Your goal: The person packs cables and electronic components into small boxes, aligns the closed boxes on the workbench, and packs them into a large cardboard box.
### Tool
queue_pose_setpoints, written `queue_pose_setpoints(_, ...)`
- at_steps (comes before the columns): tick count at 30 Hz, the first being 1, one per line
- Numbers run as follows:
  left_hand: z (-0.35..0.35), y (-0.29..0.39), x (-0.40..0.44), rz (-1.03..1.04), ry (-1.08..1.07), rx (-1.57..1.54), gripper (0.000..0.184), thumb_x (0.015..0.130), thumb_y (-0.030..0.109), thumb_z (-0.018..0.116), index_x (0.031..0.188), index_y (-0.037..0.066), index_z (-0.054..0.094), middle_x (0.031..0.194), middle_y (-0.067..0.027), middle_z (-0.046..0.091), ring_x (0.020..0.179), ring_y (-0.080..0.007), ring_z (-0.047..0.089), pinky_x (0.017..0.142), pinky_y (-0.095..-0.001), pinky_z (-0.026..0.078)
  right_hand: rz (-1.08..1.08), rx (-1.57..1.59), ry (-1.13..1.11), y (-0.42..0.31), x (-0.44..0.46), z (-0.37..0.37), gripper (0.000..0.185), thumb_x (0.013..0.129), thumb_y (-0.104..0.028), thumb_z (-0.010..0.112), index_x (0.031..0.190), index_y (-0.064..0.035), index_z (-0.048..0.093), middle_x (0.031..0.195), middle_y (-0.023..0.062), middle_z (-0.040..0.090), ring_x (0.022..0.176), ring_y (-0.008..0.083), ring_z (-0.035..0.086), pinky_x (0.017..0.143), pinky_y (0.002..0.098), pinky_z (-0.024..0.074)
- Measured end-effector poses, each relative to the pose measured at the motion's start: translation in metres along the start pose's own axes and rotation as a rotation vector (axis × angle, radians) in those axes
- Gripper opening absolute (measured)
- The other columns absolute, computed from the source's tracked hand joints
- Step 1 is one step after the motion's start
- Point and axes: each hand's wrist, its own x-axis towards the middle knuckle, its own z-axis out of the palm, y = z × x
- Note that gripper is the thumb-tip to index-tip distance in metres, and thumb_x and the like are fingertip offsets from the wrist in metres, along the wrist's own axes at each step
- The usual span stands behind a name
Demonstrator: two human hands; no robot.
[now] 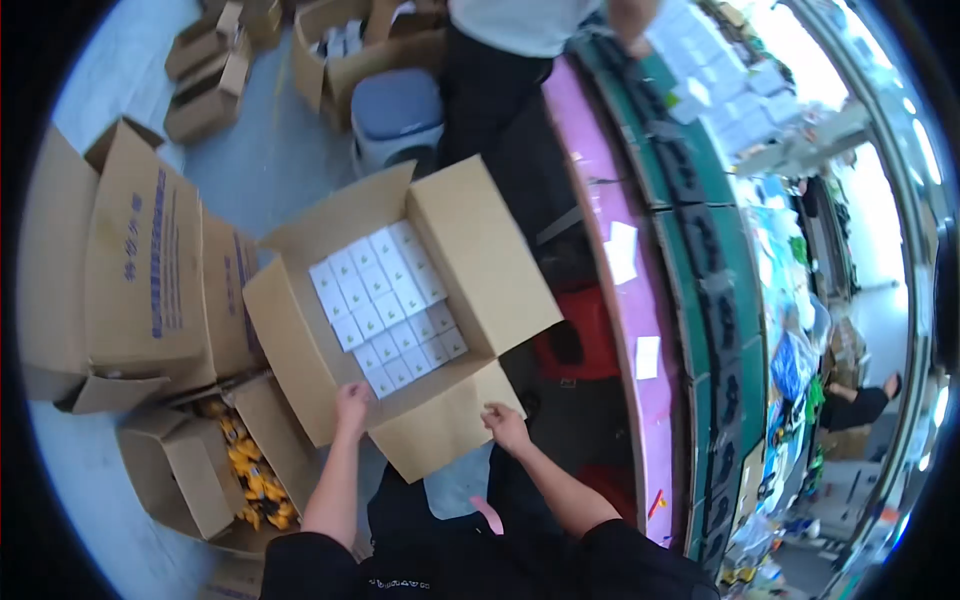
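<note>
An open cardboard box (pixel 470 262) stands before me with its flaps folded outward. Inside it, small white boxes (pixel 375 285) lie in tight rows, each with a small mark on top; the nearest rows sit lower than the rest. At the near left corner, my left hand (pixel 351 405) is closed with its fingers curled over the box's edge. My right hand (pixel 507 428) is at the right edge of the near flap (pixel 440 425), fingers bent and closed on the cardboard. The fingertips of both hands are small and slightly blurred.
Left stands a tall open carton (pixel 145 260); below it, a carton holds yellow-orange items (pixel 255 475). A blue-lidded bin (pixel 397 110) and a person (pixel 510 60) are ahead. Right are a red stool (pixel 580 335) and a long pink-edged workbench (pixel 640 290) with papers.
</note>
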Motion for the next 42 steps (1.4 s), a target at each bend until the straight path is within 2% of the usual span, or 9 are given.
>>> queue_pose_setpoints(3, -0.051, 0.051, -0.019, 0.408, 0.281, 0.149, 0.029, 0.091, 0.023, 0.065, 0.108, 0.0, 0.065, 0.088, -0.0061, 0.066, 0.079, -0.015, 0.06, 0.072, -0.03, 0.05, -0.114, -0.179, 0.022, 0.032, -0.05, -0.012, 0.043, 0.088, -0.033, 0.062, 0.119, -0.003, 0.062, 0.095, 0.0166, 0.07, 0.09, 0.0291, 0.068, 0.083, 0.0383, 0.0525)
queue_pose_setpoints(7, -0.069, 0.221, -0.155, 0.753, 0.347, 0.13, 0.032, 0.094, 0.018, 0.062, 0.119, -0.003, 0.059, 0.113, -0.0102, 0.064, 0.105, -0.0182, 0.06, 0.094, -0.0317, 0.046, -0.344, -0.242, -0.14, 0.065, -0.096, -0.043, 0.046, 0.089, -0.037, 0.06, 0.122, -0.0045, 0.06, 0.102, 0.0177, 0.069, 0.094, 0.0332, 0.067, 0.085, 0.0414, 0.052)
queue_pose_setpoints(11, 0.031, 0.371, -0.381, 1.439, 0.01, -0.18, 0.037, 0.096, 0.008, 0.054, 0.13, -0.007, 0.05, 0.131, -0.0174, 0.055, 0.124, -0.0238, 0.052, 0.104, -0.0358, 0.041, -0.431, -0.344, -0.145, 0.113, -0.129, -0.108, 0.044, 0.087, -0.036, 0.063, 0.117, -0.0044, 0.062, 0.102, 0.0158, 0.069, 0.096, 0.034, 0.066, 0.083, 0.0432, 0.0523)
queue_pose_setpoints(13, 0.083, 0.418, -0.493, 2.066, -0.031, -0.067, 0.049, 0.097, 0.024, 0.05, 0.128, -0.014, 0.046, 0.134, -0.0263, 0.05, 0.128, -0.0375, 0.047, 0.103, -0.0537, 0.04, -0.46, -0.34, 0.025, 0.154, -0.14, -0.148, 0.042, 0.085, -0.034, 0.064, 0.114, -0.0037, 0.063, 0.102, 0.0169, 0.069, 0.092, 0.0336, 0.066, 0.081, 0.044, 0.0521)
queue_pose_setpoints(14, 0.105, 0.431, -0.535, 2.292, -0.084, -0.077, 0.048, 0.097, 0.023, 0.05, 0.128, -0.014, 0.047, 0.134, -0.0261, 0.05, 0.128, -0.0374, 0.047, 0.103, -0.0535, 0.04, -0.533, -0.322, 0.098, 0.167, -0.158, -0.177, 0.039, 0.085, -0.031, 0.064, 0.113, -0.0037, 0.064, 0.1, 0.0179, 0.069, 0.091, 0.0346, 0.066, 0.08, 0.0438, 0.0521)
queue_pose_setpoints(18, 0.177, 0.442, -0.648, 2.751, -0.207, -0.246, 0.047, 0.097, 0.022, 0.05, 0.127, -0.013, 0.048, 0.134, -0.0255, 0.05, 0.128, -0.0367, 0.047, 0.104, -0.0526, 0.04, -0.294, -0.084, 0.457, 0.236, -0.226, -0.266, 0.039, 0.084, -0.027, 0.067, 0.117, -0.0063, 0.063, 0.097, 0.0176, 0.07, 0.092, 0.0302, 0.068, 0.082, 0.0396, 0.0522)
queue_pose_setpoints(26, 0.283, 0.411, -0.69, 2.665, -0.469, -0.338, 0.044, 0.096, 0.02, 0.05, 0.126, -0.011, 0.05, 0.133, -0.0243, 0.052, 0.127, -0.0354, 0.048, 0.105, -0.0508, 0.039, 0.035, 0.231, 1.156, 0.38, -0.358, -0.298, 0.041, 0.088, -0.027, 0.062, 0.116, 0.0025, 0.062, 0.105, 0.0236, 0.066, 0.097, 0.032, 0.065, 0.085, 0.0391, 0.0496)
queue_pose_setpoints(37, 0.393, 0.439, -0.698, 2.595, -0.756, -0.386, 0.04, 0.095, 0.017, 0.05, 0.124, -0.009, 0.053, 0.131, -0.0226, 0.053, 0.126, -0.0336, 0.049, 0.106, -0.0484, 0.037, 0.328, 0.3, 1.063, 0.454, -0.325, -0.205, 0.047, 0.089, -0.036, 0.058, 0.121, -0.0021, 0.061, 0.123, 0.0272, 0.058, 0.111, 0.0427, 0.057, 0.096, 0.0493, 0.0452)
queue_pose_setpoints(42, 0.421, 0.461, -0.698, 2.591, -0.887, -0.421, 0.038, 0.094, 0.016, 0.05, 0.123, -0.008, 0.055, 0.131, -0.0218, 0.054, 0.125, -0.0328, 0.049, 0.107, -0.0473, 0.037, 0.357, 0.418, 1.075, 0.437, -0.355, -0.194, 0.047, 0.095, -0.038, 0.053, 0.118, 0.0015, 0.061, 0.116, 0.0256, 0.061, 0.105, 0.0435, 0.058, 0.095, 0.045, 0.0436)
